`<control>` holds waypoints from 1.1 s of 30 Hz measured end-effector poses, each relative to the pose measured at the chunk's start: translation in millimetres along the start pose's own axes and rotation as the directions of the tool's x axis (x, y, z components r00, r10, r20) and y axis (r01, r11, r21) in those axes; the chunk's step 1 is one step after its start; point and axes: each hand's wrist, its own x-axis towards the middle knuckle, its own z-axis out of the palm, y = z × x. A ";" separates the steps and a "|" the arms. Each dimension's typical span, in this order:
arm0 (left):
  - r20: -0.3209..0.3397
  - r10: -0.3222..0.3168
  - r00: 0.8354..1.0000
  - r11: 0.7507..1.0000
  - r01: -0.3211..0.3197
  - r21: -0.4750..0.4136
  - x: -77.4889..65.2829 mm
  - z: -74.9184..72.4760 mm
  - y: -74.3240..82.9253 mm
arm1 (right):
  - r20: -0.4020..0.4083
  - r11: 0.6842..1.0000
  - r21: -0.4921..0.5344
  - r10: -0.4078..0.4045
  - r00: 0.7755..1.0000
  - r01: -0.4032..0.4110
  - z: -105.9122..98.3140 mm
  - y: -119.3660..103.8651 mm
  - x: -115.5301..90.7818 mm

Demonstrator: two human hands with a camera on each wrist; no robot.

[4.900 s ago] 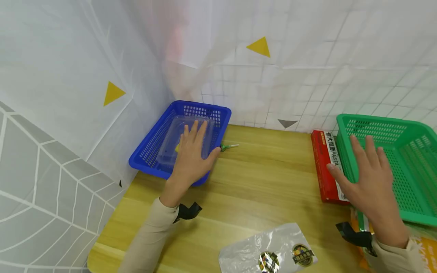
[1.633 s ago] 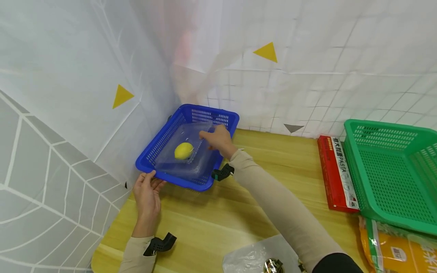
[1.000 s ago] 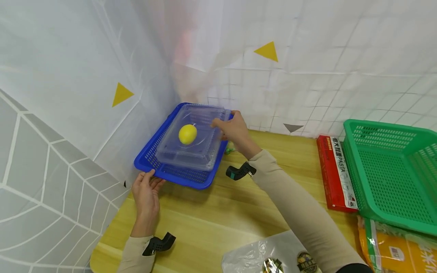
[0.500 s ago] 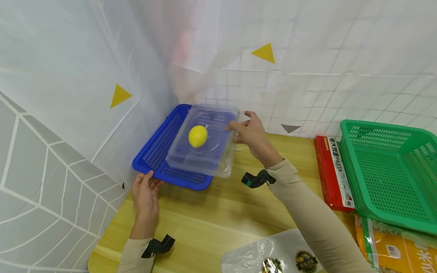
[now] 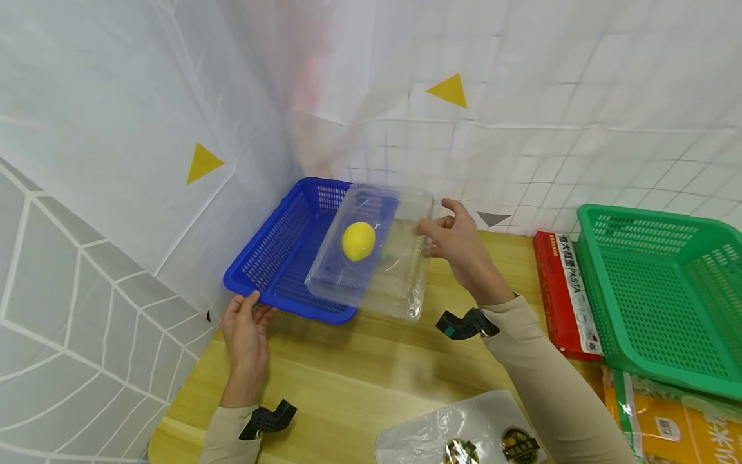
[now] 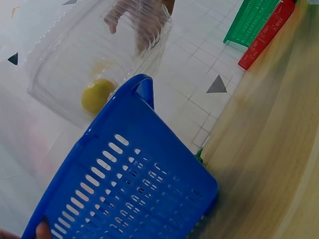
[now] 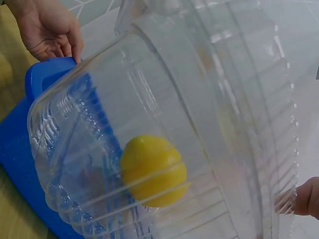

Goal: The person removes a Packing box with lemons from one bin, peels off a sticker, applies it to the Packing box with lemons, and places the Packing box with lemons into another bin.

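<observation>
My right hand pinches the right edge of a clear plastic clamshell container, held up over the right side of a blue basket. Inside the container lies a yellow lemon, seen through the plastic in the right wrist view too, where the lemon appears near the centre. At the basket's near-left corner, my left hand holds the rim between thumb and fingers. The left wrist view has the blue basket below the raised container.
A green basket stands on the right, with a red pasta box along its left side. An orange bag lies in front of it. A clear plastic bag with round labels rests at the table's front.
My right hand has reached into the blue basket, lifted out the container with the lemon and carried it rightward. My left hand has moved down to the basket's near rim and stayed there.
</observation>
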 end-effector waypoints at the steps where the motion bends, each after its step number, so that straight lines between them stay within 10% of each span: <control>1: 0.002 0.003 1.000 1.000 -0.003 -0.001 0.3 -0.1 -0.1 | -0.003 1.000 -0.001 -0.003 1.000 0.003 -1.7 0.4 -1.9; 33: 0.008 0.041 0.999 0.999 -0.041 0.002 0.2 -1.0 -2.3 | -0.115 1.000 0.021 0.011 0.993 -0.008 -71.4 63.4 -43.8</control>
